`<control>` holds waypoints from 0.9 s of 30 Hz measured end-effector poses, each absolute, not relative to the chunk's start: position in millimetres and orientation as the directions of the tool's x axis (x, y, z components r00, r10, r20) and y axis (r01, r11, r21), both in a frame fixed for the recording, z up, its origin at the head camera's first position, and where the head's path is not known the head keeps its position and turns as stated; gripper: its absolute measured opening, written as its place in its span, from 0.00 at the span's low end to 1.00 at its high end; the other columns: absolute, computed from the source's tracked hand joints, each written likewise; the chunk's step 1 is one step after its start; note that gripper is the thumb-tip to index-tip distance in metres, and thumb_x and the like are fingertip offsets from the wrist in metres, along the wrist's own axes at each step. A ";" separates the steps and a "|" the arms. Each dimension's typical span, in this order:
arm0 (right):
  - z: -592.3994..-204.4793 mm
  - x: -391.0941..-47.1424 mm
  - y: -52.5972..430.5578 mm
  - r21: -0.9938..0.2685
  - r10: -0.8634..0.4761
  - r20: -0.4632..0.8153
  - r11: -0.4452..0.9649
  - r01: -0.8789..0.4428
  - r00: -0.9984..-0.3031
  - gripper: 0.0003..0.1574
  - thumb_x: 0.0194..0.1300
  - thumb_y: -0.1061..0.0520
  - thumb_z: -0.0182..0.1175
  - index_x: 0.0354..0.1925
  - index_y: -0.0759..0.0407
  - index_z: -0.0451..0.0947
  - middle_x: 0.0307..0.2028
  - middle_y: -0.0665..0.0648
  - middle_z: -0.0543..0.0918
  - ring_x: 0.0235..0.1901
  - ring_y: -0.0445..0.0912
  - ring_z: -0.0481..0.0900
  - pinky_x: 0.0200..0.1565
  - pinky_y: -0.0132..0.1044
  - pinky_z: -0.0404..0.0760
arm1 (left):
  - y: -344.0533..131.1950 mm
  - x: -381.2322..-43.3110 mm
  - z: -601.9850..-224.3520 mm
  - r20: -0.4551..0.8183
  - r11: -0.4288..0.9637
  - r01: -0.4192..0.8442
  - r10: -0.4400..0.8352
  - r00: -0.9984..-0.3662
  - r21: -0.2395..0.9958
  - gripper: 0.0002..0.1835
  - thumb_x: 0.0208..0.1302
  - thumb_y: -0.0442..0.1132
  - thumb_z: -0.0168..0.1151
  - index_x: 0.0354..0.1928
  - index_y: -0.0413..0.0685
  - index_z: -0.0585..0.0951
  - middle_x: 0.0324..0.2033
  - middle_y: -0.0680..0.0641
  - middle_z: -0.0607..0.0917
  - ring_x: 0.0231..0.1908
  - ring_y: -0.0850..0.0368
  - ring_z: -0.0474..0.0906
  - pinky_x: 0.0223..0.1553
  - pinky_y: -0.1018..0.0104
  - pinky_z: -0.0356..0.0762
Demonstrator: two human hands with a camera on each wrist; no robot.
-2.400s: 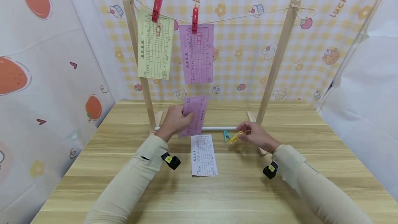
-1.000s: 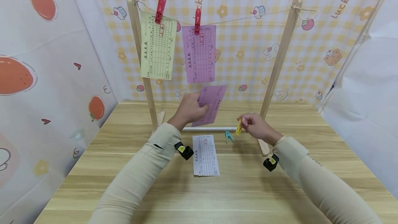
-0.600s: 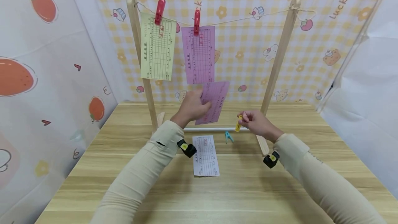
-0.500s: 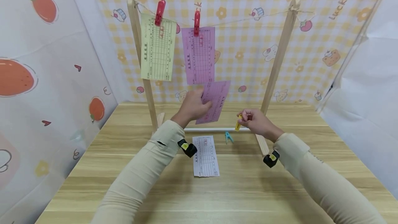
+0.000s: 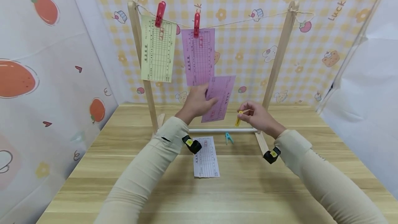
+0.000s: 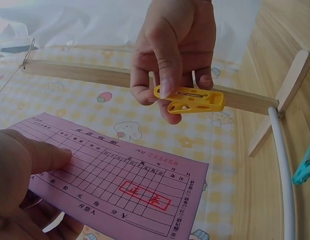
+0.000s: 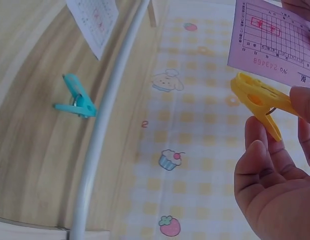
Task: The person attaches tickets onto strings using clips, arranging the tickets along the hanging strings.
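My left hand (image 5: pixel 199 102) pinches a pink receipt slip (image 5: pixel 221 96) between thumb and fingers, raised above the table in front of the hanging slips. In the left wrist view its printed grid and red stamp face the camera. To its right, my right hand (image 5: pixel 259 116) holds a yellow clothespin (image 5: pixel 238 118) by its handle end, thumb on one arm, fingers behind. The clothespin (image 7: pixel 257 97) is apart from the slip. On the string (image 5: pixel 245 20) hang a yellow-green slip (image 5: pixel 158 49) and another pink slip (image 5: pixel 199 56), each under a red clothespin (image 5: pixel 197 24).
The string runs between two wooden posts (image 5: pixel 280 54) joined low down by a white rod (image 5: pixel 222 130). A white slip (image 5: pixel 206 158) lies on the wooden table (image 5: pixel 236 196), with a teal clothespin (image 5: pixel 228 138) beside it near the rod. Patterned cloth (image 5: pixel 239 54) hangs behind.
My left hand has carried the pink slip up and to the right. My right hand has lifted the yellow clothespin from beside the teal one and turned it to point downward.
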State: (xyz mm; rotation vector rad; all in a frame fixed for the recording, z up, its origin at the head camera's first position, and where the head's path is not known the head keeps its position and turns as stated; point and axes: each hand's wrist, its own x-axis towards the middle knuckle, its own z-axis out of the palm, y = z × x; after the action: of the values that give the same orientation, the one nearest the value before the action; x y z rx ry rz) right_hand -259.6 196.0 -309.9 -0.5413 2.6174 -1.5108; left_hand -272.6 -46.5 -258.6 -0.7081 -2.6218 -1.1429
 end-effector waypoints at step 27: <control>-268.4 -261.0 191.1 -0.829 -0.332 0.178 0.456 -0.323 -0.926 0.10 0.70 0.60 0.57 0.45 0.67 0.71 0.52 0.64 0.74 0.43 0.51 0.79 0.46 0.38 0.79 | -32.5 -283.0 -237.3 0.401 0.525 0.505 0.307 -0.863 0.685 0.16 0.67 0.42 0.61 0.54 0.44 0.79 0.46 0.45 0.85 0.42 0.53 0.84 0.42 0.66 0.80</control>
State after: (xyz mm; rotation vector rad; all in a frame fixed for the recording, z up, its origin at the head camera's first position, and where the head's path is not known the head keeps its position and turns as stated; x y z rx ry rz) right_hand -261.0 191.1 -268.4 -0.6004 2.6725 -1.5192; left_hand -283.0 -32.5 -237.3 -0.6866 -2.5346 -1.2519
